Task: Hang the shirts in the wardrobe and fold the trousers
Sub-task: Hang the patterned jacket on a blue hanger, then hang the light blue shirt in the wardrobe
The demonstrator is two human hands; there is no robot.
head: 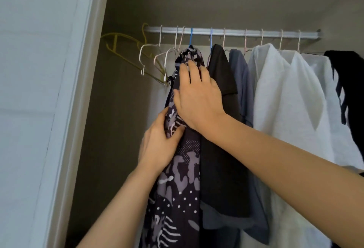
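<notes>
**Patterned shirt on the rail, both hands on it**

The patterned shirt [181, 178] hangs from a blue hanger [191, 37] on the wardrobe rail [236, 33], near the middle of the view. The right hand [197, 98] lies flat on its upper part, its grip apart with fingers spread toward the collar. At 7 o'clock from it, the left hand [157, 145] has its grip clamped on a bunch of the shirt's fabric. A black shirt [220, 149] touches the patterned one at 3 o'clock. Empty hangers [149, 58] hang at 10 o'clock.
</notes>
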